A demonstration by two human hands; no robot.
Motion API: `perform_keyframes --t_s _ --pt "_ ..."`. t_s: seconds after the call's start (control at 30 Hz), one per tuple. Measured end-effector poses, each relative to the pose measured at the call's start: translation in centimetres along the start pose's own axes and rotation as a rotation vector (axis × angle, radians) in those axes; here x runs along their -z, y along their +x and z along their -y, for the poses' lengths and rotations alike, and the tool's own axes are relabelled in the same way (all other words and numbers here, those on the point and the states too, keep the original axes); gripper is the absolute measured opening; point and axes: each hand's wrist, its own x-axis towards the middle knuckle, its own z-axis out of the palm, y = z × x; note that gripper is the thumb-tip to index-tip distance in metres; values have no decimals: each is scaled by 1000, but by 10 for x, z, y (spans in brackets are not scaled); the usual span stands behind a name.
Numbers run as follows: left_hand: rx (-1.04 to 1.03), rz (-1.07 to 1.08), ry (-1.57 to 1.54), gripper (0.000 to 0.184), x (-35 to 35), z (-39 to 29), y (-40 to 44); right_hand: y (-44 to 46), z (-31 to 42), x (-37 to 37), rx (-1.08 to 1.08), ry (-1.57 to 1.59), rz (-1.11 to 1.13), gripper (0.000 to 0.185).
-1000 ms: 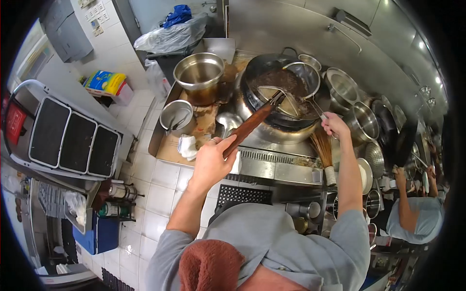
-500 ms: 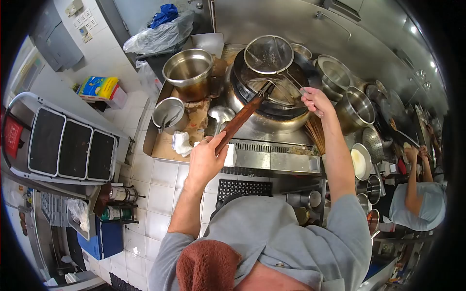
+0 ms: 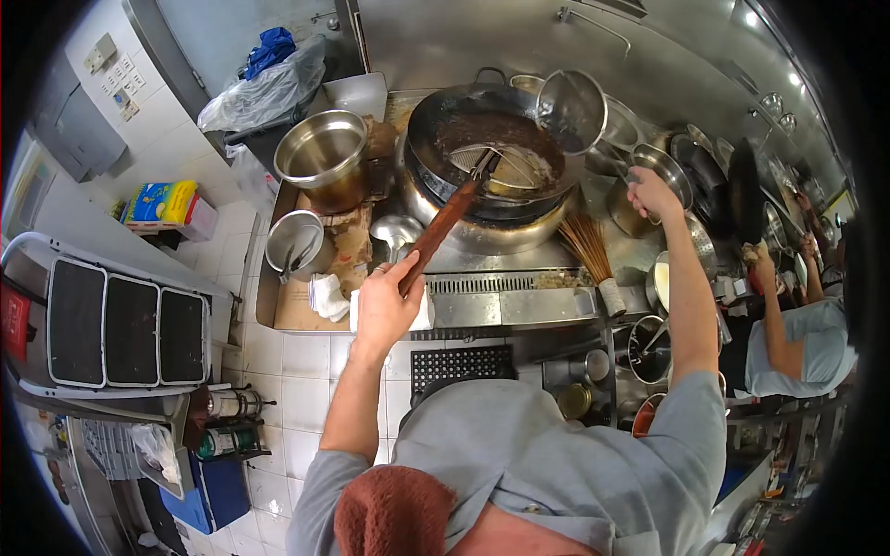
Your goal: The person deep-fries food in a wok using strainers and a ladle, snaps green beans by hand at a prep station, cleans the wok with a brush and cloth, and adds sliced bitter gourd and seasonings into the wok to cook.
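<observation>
My left hand [image 3: 385,301] is closed around the long wooden handle of a wire skimmer [image 3: 441,225]. Its wire head rests inside a black wok [image 3: 431,116] holding dark oil, and what the head carries is hard to make out. Out to the right, my right hand [image 3: 655,196] grips the thin handle of a round fine-mesh strainer [image 3: 571,111]. That strainer is tilted up over the wok's right rim, near the metal pots behind it. The wok sits on a round steel burner ring [image 3: 496,233].
Left of the wok stand a tall steel pot [image 3: 323,157], a smaller pot [image 3: 298,246] with utensils, and a ladle [image 3: 397,232]. A bamboo brush [image 3: 589,250] leans at the stove's front right. Another person [image 3: 797,347] works at the far right, holding a dark pan.
My right hand has swung the mesh strainer rightward, from over the wok's middle to its right rim. The skimmer stays in the wok. The view has shifted somewhat.
</observation>
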Motion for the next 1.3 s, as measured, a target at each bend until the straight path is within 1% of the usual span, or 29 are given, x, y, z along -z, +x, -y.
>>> perform_keyframes --t_s 0.07,0.1,0.13,0.2,0.23,0.27,0.3,0.4,0.43,0.53,0.57,0.67,0.73,0.8,0.87,0.9,0.93,1.0,1.07,1.13,1.17,1.2,1.23,1.27,1.3 --pt "4 6 11 35 1 -6 1 14 -12 -8 -129 214 220 54" --pt "26 3 -13 35 2 -10 0 18 -13 -16 -149 199 275 45" --pt "50 1 -37 34 1 -13 0 23 -15 -25 -149 199 275 45" --pt "77 8 -40 34 2 -13 2 28 -13 -43 -104 297 357 32" --pt "104 14 -43 34 3 -13 3 29 -8 -49 -103 298 359 32" --pt "105 14 -39 34 3 -13 4 28 2 -56 -60 306 362 17" --pt "112 3 -33 34 3 -13 5 28 8 -61 -17 317 365 7" --pt "90 -14 -12 33 5 -15 7 55 7 -81 46 331 422 10" --pt "62 -27 -3 33 6 -16 9 55 11 -82 55 302 415 9" --pt "63 -43 -21 33 5 -16 9 64 16 -85 70 247 381 7" --pt "56 -36 -19 33 5 -15 9 63 17 -84 71 289 345 6" --pt "32 -52 26 33 6 -19 11 62 19 -77 63 303 341 6" --pt "160 -60 -34 33 12 -32 12 73 8 -74 69 291 356 6" --pt "120 -66 -11 33 14 -24 13 67 15 -70 62 369 281 7" --pt "167 -58 -31 33 17 -21 13 64 18 -60 58 325 248 8" --pt "131 -85 -72 33 15 -17 12 62 18 -55 50 347 223 9" --pt "117 -74 -71 33 12 -14 14 62 18 -50 42 369 197 9" --pt "21 -68 -54 32 7 -13 17 66 8 -37 41 395 174 9" --pt "97 21 -26 32 -5 -26 22 63 4 -22 56 369 154 10" --pt "-87 8 -70 31 -30 -15 26 52 3 -15 51 388 111 9" --pt "-178 8 -2 31 -34 -16 28 48 1 -12 47 428 105 12" --pt "-187 8 -11 31 -34 -19 28 45 -2 -7 45 467 96 19" --pt "-180 37 16 31 -28 -22 24 40 -6 -5 22 473 67 35" --pt "-172 65 44 31 -23 -23 20 33 -7 -4 22 470 55 35" --pt "-178 41 64 31 -16 -17 16 27 -7 -3 18 483 88 39"
